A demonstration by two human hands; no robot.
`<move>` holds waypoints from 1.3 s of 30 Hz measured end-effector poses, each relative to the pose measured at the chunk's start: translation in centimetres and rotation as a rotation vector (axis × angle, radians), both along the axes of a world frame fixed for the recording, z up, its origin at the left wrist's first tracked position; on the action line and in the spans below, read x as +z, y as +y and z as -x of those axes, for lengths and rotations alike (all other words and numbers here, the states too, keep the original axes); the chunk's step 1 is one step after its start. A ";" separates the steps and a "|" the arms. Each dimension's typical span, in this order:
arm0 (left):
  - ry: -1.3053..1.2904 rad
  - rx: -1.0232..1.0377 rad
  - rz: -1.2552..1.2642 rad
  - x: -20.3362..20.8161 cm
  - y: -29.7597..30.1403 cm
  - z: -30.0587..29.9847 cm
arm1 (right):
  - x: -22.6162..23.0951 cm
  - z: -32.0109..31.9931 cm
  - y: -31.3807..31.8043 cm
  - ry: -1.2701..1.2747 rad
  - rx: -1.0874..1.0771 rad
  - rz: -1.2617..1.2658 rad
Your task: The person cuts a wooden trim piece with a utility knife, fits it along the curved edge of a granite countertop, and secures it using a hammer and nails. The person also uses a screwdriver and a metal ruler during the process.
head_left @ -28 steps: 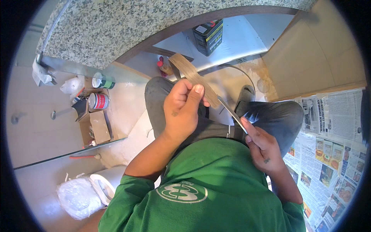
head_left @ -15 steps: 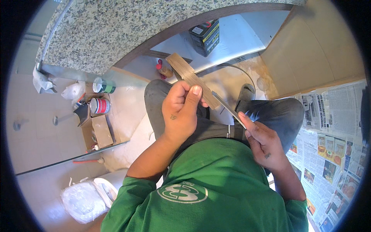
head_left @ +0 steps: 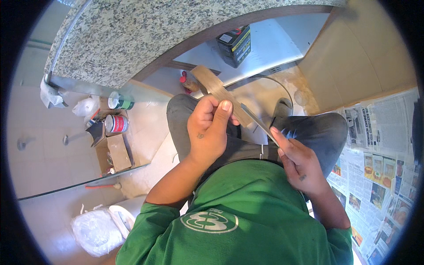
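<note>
Wood-grain strip (head_left: 231, 100) lay just above the middle of the view, near twelve o'clock, its far end pointing between ten and eleven and its near end between four and five. The left hand (head_left: 208, 128) pinched it between thumb and curled fingers, close to the near end. Toward four o'clock, the right hand (head_left: 300, 165) gripped a thin, flat grey tool (head_left: 259, 121), index finger stretched along it and thumb beneath. The tool slanted up toward ten, along the strip's right edge; whether the two touched, I could not tell.

Good handling here, I judged, called for a firm pinch near the worked edge, since the long far end hung unsupported and could have flexed. The index finger seemed well placed for steering; light, even pressure at a constant angle would have suited so thin a piece, with the left fingertips tucked clear of the tool's line. Beyond, a black can (head_left: 236, 48) stood toward half past twelve.
</note>
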State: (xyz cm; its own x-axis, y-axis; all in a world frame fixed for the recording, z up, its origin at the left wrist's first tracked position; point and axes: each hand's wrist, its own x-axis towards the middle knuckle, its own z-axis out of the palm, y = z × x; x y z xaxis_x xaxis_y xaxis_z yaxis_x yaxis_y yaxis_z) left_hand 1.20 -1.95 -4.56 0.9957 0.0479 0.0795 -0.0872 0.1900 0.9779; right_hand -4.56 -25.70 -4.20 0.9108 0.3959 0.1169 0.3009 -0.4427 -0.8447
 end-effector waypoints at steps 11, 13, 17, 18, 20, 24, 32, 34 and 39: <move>-0.025 0.005 0.012 0.1 0.3 -0.4 | -0.2 0.2 -0.6 -0.025 -0.007 0.010; -0.036 0.008 0.018 -0.1 0.3 -0.3 | -0.5 0.2 -0.6 -0.039 -0.006 0.009; -0.050 0.019 0.019 -0.4 0.1 -0.3 | -0.3 -0.1 -0.1 -0.036 -0.025 0.002; -0.048 0.030 0.012 -0.2 0.3 -0.5 | -0.1 -0.4 0.1 -0.028 -0.021 0.005; -0.045 0.043 0.021 0.1 0.4 -0.8 | -0.4 0.0 -0.3 -0.035 -0.017 -0.028; -0.024 -0.007 -0.015 -0.4 -0.2 0.3 | -0.2 -0.3 0.2 -0.008 -0.021 0.013; -0.059 0.038 0.032 -0.2 0.6 -0.4 | -0.1 0.3 -1.4 -0.066 -0.016 0.012; -0.046 0.042 0.007 0.0 0.5 -0.3 | 0.1 0.4 -1.5 -0.041 -0.010 0.025; -0.061 0.027 0.060 -0.1 0.4 -0.3 | 0.8 0.6 -1.6 -0.008 0.004 0.093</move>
State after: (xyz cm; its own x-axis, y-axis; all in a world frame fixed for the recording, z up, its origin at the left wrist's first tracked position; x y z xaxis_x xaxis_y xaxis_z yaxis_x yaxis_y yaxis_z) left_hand 1.50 -1.58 -4.65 0.9873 0.0816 0.1365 -0.1526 0.2447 0.9575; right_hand -5.15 -27.30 -3.38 0.9086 0.4086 0.0868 0.3091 -0.5176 -0.7978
